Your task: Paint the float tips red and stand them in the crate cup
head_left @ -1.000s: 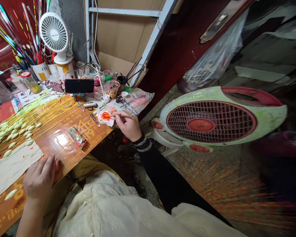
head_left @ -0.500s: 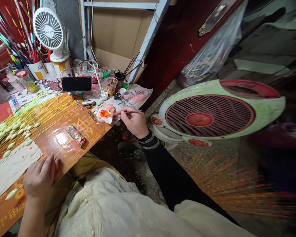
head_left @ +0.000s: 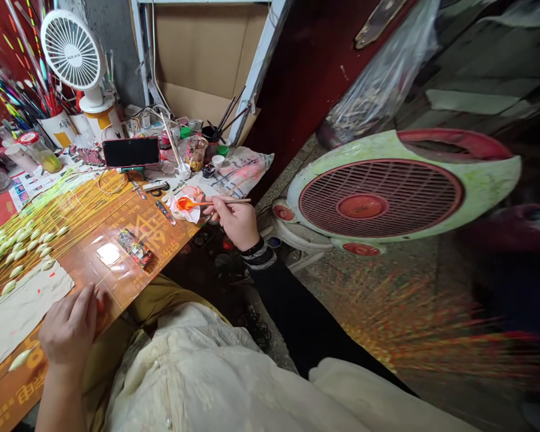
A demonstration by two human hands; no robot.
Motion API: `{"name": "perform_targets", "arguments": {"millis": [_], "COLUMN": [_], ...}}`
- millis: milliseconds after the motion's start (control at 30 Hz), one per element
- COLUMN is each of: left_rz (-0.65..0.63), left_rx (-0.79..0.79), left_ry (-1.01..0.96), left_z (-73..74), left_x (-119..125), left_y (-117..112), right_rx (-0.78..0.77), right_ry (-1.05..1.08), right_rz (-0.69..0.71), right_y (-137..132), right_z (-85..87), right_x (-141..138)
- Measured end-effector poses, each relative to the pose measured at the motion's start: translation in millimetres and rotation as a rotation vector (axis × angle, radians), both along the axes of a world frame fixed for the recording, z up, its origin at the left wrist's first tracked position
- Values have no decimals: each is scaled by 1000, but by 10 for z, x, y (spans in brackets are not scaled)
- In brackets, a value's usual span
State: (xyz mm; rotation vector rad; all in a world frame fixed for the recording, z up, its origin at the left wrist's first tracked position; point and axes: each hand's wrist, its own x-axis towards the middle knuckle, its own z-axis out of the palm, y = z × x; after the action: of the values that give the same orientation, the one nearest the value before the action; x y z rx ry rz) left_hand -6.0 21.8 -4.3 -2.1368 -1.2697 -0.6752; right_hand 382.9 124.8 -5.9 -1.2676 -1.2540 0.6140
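Observation:
My right hand (head_left: 237, 223) is closed in a pinch around a thin paintbrush (head_left: 238, 201). The brush slants left, its orange-stained end in a small cup of orange paint (head_left: 184, 204) on crumpled white tissue. At the table's near edge my left hand (head_left: 69, 330) rests with bent fingers, closed on the thin stem of a fishing float. That float's pale bulb (head_left: 20, 360) shows left of the wrist; the fingertips are partly hidden. A paint-smeared dark block (head_left: 135, 249) lies between the hands. More pale floats (head_left: 27, 240) lie on the left, beside a pale cloth (head_left: 27, 306).
A phone (head_left: 132, 152) stands propped at the back, with a white fan (head_left: 72, 54) behind it. Paint pots (head_left: 197, 153) and brushes crowd the table's far right corner. Beyond the right edge stands a larger green-and-red fan (head_left: 364, 204), with blurred thin sticks (head_left: 423, 336) below it.
The view has shifted slightly, moving the table items a little left in the picture. The brush end is still in the orange paint, and the right hand's fingers have shifted slightly on the handle.

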Motion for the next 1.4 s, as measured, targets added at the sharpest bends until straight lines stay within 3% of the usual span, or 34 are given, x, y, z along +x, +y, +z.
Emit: {"name": "perform_targets", "arguments": {"millis": [333, 467, 633, 833, 1067, 1233, 1400], "left_rz": [25, 50, 83, 71, 108, 116, 109], "left_rx": [-33, -92, -125, -114, -143, -157, -150], "left_ry": [-18, -42, -50, -24, -21, -18, -24], "left_z": [4, 29, 27, -16, -25, -11, -9], "left_x": [23, 54, 60, 17, 9, 22, 26], "left_y": [-49, -88, -123, -133, -137, -144, -142], "right_rx": [97, 219, 406, 608, 577, 570, 577], "right_ry": [105, 128, -84, -252, -326, -345, -328], "right_rz": [-94, -66, 201, 209, 126, 80, 122], "right_y": [-182, -439, -712, -717, -683, -683, -691], "right_z": [-59, -272, -592, -799, -924, -913, -876], "right_x": [26, -267, -710, -975, -1077, -1111, -1111]}}
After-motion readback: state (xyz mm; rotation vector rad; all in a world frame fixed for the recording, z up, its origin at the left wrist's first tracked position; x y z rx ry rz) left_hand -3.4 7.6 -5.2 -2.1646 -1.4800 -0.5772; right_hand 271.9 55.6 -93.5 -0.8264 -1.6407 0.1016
